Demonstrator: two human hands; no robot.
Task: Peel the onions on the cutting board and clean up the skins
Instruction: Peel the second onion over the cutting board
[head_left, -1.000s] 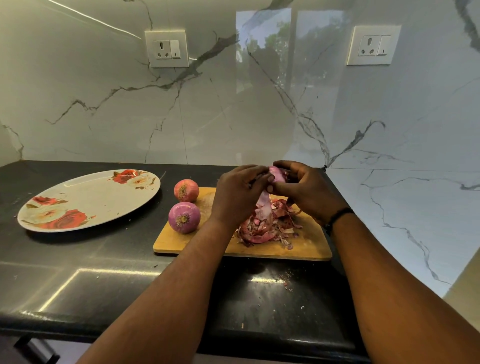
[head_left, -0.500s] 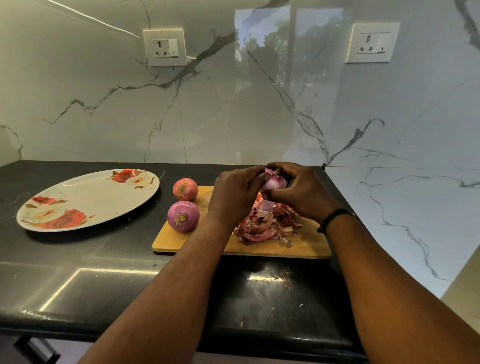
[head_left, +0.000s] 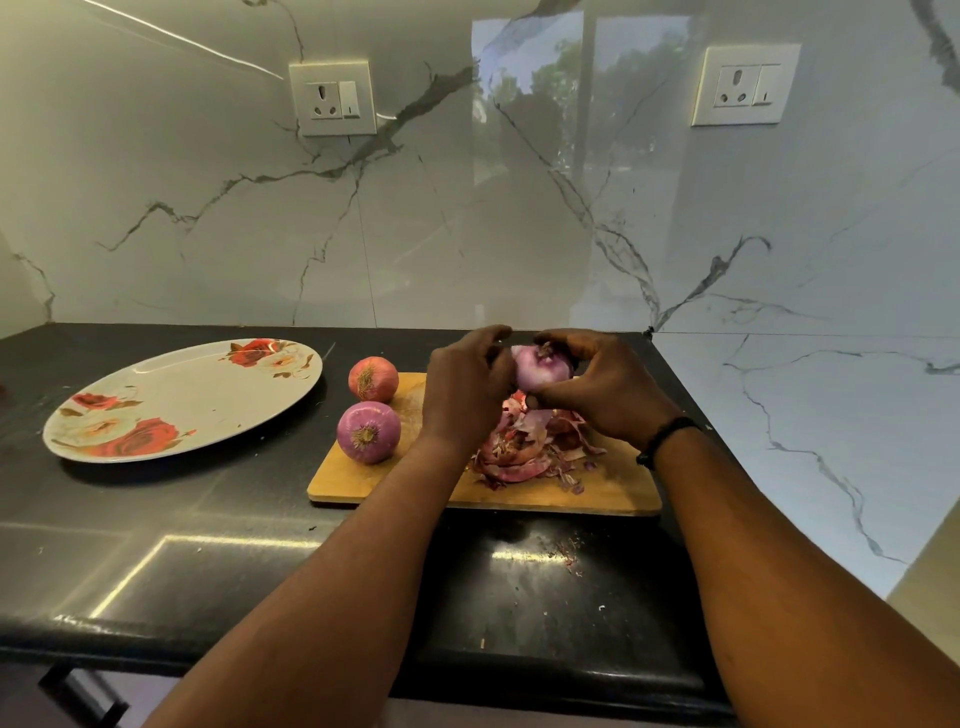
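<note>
Above the wooden cutting board (head_left: 613, 493) both hands hold a purple onion (head_left: 543, 370). My right hand (head_left: 605, 387) curls round its right side and top. My left hand (head_left: 467, 389) grips its left side, fingers bent. Under the hands a heap of red and purple skins (head_left: 524, 447) lies on the board. Two more onions sit at the board's left end: a purple peeled-looking one (head_left: 369, 431) in front and a reddish one (head_left: 373, 379) behind it.
A large oval plate with red roses (head_left: 182, 397) lies on the black counter (head_left: 156, 545) left of the board. Small skin flakes (head_left: 563, 551) dot the counter in front of the board. Marble walls stand behind and to the right.
The strip of skin that hung from the onion a second ago has dropped onto the heap. The onion now shows more between my hands, turned with its root end up.
</note>
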